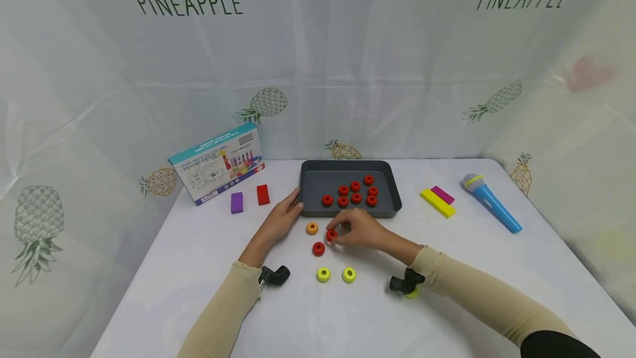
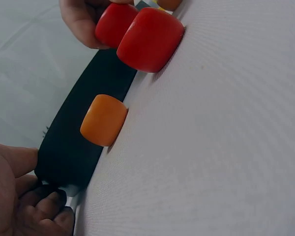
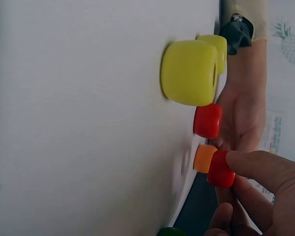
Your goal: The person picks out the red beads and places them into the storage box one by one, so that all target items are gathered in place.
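My right hand (image 1: pixel 359 229) pinches a red bead (image 3: pixel 220 169) between thumb and fingers, just in front of the dark grey tray (image 1: pixel 343 166). At the tray's left wall, my left hand (image 1: pixel 281 216) holds the corner, its thumb on the wall and the other fingers curled low in the left wrist view. Several red beads (image 1: pixel 327 203) sit inside the tray, mostly in its right half. On the table before it are an orange bead (image 1: pixel 312 231) and another red bead (image 2: pixel 150 42). Two yellow beads (image 1: pixel 349 279) stand closer to me.
A box (image 1: pixel 218 167) leans at the back left, near a purple block (image 1: pixel 237 203) and a red block (image 1: pixel 263 195). Right of the tray lie a yellow block (image 1: pixel 438 203), a magenta block (image 1: pixel 443 195) and a blue microphone (image 1: pixel 497 209). Another yellow bead (image 1: pixel 412 294) shows partly under my right wrist.
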`<state>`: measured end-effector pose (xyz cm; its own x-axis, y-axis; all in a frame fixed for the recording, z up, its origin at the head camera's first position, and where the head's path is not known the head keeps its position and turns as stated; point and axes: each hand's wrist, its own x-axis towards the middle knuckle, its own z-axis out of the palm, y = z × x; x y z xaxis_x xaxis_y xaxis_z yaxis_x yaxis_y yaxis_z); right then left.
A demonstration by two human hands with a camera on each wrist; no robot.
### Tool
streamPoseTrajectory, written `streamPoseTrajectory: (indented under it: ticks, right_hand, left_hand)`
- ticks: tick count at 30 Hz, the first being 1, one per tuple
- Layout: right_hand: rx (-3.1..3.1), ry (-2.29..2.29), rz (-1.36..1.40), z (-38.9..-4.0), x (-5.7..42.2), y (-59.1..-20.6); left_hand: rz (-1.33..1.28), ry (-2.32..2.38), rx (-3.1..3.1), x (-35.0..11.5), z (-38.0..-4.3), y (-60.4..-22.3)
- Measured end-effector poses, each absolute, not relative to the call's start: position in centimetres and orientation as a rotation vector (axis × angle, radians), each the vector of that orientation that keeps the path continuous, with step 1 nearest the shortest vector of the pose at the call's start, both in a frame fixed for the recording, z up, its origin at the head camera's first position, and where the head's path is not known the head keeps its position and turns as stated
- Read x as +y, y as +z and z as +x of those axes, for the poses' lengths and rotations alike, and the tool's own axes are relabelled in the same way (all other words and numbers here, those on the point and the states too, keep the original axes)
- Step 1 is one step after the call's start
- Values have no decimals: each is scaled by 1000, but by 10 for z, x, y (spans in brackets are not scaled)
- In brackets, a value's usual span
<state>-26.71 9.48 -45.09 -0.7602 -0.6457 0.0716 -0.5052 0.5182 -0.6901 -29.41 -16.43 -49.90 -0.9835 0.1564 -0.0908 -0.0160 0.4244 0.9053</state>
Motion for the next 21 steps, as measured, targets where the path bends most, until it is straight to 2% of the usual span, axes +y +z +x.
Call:
streamPoseTrajectory:
  ticks: [21]
  right_hand:
    - [2558, -1149, -1086, -278, 94, -438]
  left_hand:
    - [132, 1612, 2510, -164, -294, -498]
